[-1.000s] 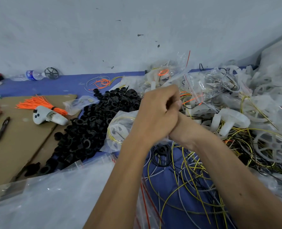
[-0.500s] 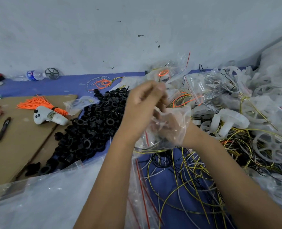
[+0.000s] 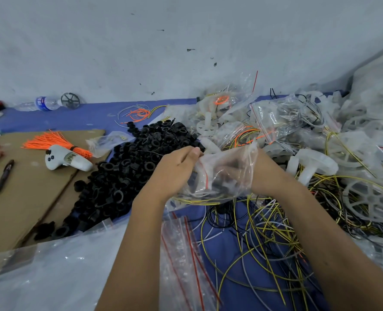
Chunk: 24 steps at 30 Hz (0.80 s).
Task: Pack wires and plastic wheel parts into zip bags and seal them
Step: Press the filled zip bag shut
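A clear zip bag (image 3: 221, 173) with a red seal strip hangs between both hands in the middle of the view. It holds yellow wire and dark and white plastic parts. My left hand (image 3: 174, 169) pinches the bag's left top edge. My right hand (image 3: 248, 173) is mostly behind or inside the bag, seen through the plastic; its fingers grip the bag's right side. Loose yellow, white and black wires (image 3: 264, 232) lie tangled below. A heap of black plastic rings (image 3: 127, 176) sits to the left. White plastic wheels (image 3: 316, 164) lie at the right.
Empty zip bags (image 3: 183, 254) with red strips lie under my left forearm. Filled bags (image 3: 282, 122) pile up at the back right. On brown cardboard (image 3: 24, 198) at left are orange ties (image 3: 51, 140), a white controller (image 3: 67, 159) and a pen (image 3: 3, 176). A water bottle (image 3: 42, 103) lies by the wall.
My hands have come down and drawn apart, spreading the bag between them. One second ago they were clasped together higher up over it.
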Available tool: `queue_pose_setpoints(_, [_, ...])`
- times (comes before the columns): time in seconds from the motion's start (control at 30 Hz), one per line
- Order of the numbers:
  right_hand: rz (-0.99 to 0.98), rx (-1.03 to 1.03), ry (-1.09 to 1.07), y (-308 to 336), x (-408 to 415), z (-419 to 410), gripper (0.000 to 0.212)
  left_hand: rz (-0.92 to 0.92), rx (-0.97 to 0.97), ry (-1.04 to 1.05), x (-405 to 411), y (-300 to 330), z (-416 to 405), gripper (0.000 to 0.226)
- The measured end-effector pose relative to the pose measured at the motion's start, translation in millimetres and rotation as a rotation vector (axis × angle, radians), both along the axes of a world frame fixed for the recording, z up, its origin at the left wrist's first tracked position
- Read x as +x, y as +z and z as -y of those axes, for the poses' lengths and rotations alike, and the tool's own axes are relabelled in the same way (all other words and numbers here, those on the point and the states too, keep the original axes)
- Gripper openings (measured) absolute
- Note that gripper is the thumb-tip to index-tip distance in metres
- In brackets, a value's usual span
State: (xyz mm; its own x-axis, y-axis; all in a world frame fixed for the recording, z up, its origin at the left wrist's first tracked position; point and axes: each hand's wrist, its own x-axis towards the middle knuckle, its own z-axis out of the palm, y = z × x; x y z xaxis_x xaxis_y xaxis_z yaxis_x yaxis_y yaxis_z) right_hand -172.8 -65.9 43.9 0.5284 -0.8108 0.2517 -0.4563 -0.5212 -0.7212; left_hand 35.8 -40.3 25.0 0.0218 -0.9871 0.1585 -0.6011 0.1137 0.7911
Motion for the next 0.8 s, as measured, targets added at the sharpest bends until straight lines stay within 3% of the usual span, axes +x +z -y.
queue_pose_setpoints(0.07, [0.016, 0.145, 0.254, 0.3, -2.0, -1.1, 0.023, -0.010, 0.011, -0.011, -1.8, 1.6, -1.4, 0.037])
queue_pose_setpoints(0.13, [-0.047, 0.283, 0.291, 3.2, -5.7, -4.7, 0.027, 0.015, -0.007, -0.047, -4.4, 2.7, -2.3, 0.033])
queue_pose_setpoints(0.2, [0.013, 0.400, 0.285, 5.3, -9.8, -6.6, 0.025, 0.043, -0.014, -0.057, -4.2, 1.9, -1.8, 0.031])
queue_pose_setpoints(0.3, [0.239, 0.413, 0.008, 10.4, -13.4, -4.9, 0.032, 0.082, -0.002, -0.016, -0.9, -2.4, 1.7, 0.025])
queue_pose_setpoints(0.4, [0.398, 0.651, 0.083, 20.7, -24.5, 4.2, 0.051, 0.112, -0.080, 0.062, -2.2, -6.5, 5.9, 0.023])
queue_pose_setpoints(0.47, [0.178, 0.507, 0.264, 24.8, -36.8, 6.8, 0.076, 0.117, -0.111, 0.104, -3.6, -7.4, 8.8, 0.024])
queue_pose_setpoints(0.53, [-0.066, 0.302, 0.314, 22.5, -45.9, 8.1, 0.072, 0.126, -0.110, 0.125, -5.7, -7.6, 9.0, 0.025])
queue_pose_setpoints(0.57, [-0.087, 0.248, 0.280, 23.1, -45.4, 10.7, 0.062, 0.134, -0.107, 0.131, -5.7, -6.4, 7.9, 0.025])
queue_pose_setpoints(0.67, [0.221, 0.100, -0.018, 21.1, -44.0, 18.1, 0.025, 0.085, -0.092, 0.115, 1.1, 5.6, 3.8, 0.029])
queue_pose_setpoints(0.73, [0.522, 0.033, -0.252, 15.3, -40.9, 23.3, 0.015, -0.087, -0.012, 0.021, 7.7, 20.9, -1.6, 0.034])
queue_pose_setpoints(0.8, [0.667, 0.080, -0.353, 8.2, -32.8, 27.3, 0.015, -0.275, 0.124, -0.112, 11.9, 33.9, -7.6, 0.033])
